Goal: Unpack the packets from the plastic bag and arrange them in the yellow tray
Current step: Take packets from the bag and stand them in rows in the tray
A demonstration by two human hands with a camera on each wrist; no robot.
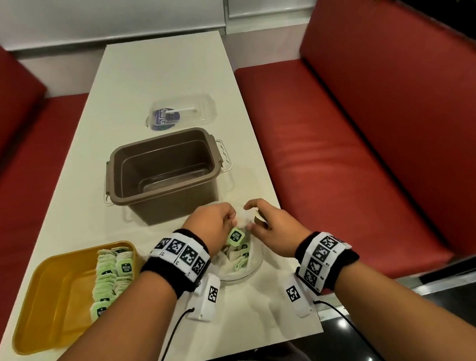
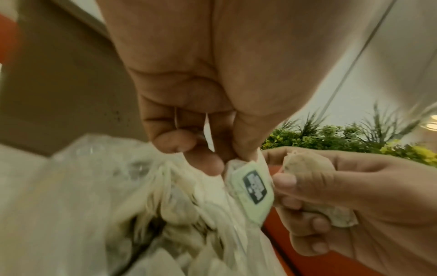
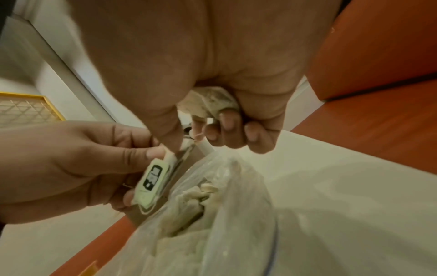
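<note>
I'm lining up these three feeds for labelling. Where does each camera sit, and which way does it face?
Head: worn on the head, facing forward and down at the table; both forearms, left hand and right hand show.
Left wrist: looks along the left hand at a green-tagged packet over the plastic bag; the right hand enters.
Right wrist: looks along the right hand, which grips a second packet.
Shared: all three show the tagged packet and the bag.

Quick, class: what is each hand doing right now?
Left hand: pinches a green-labelled tea bag.
Right hand: fingers curled around a plain tea bag.
</note>
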